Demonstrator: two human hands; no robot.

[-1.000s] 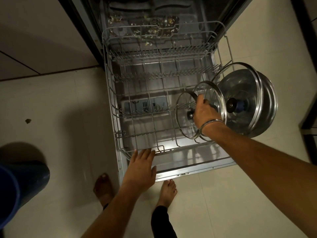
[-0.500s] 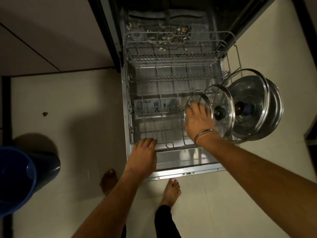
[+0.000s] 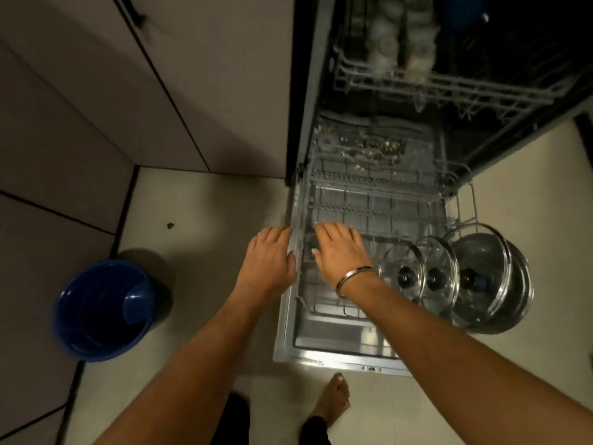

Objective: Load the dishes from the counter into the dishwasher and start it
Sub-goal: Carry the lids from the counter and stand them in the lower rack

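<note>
Both hands (image 3: 269,258) (image 3: 340,252) flat at rack's (image 3: 378,216) left edge (lids (image 3: 433,277) right)

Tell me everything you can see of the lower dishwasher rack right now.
The lower rack is a grey wire basket with rows of upright tines, pulled out over the open door. Most of it stands bare. Along its right side three lids stand on edge in a row: two glass lids with dark knobs and a larger steel lid. The right hand reaches flat over its left part; the left hand is at its left edge.
</note>
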